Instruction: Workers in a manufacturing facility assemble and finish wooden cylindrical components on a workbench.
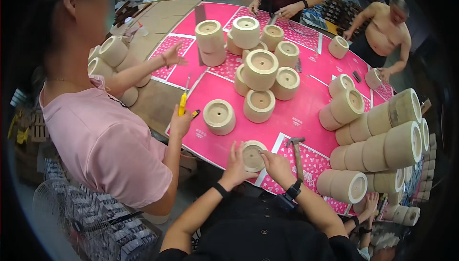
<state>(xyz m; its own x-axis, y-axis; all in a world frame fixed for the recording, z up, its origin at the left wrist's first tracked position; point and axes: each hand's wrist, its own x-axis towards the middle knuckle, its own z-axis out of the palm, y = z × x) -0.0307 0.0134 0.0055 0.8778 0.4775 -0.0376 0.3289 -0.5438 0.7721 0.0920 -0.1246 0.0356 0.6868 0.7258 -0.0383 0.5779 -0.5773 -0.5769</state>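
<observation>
Could knock wooden pot (253, 157) off near edge of pink table (311, 98) through any loosening of left hand (233, 168), gripping left side with fingers spread. Could scrape inside through slip of right hand (278, 168), bunched at right rim; can't tell whether pinching anything. Looks pale, round, darker in recess. Sits left of hammer (298, 158).

I am wearing a black shirt (282, 244), its short sleeves (345, 249) leaving my forearms bare and a small round button (264, 232) showing on its front. Behind my bare left hand (234, 169), a narrow black band (222, 190) is circling the wrist; behind my bare right hand (279, 167), a dark strap (297, 186) is carrying a blocky black device (286, 201).
</observation>
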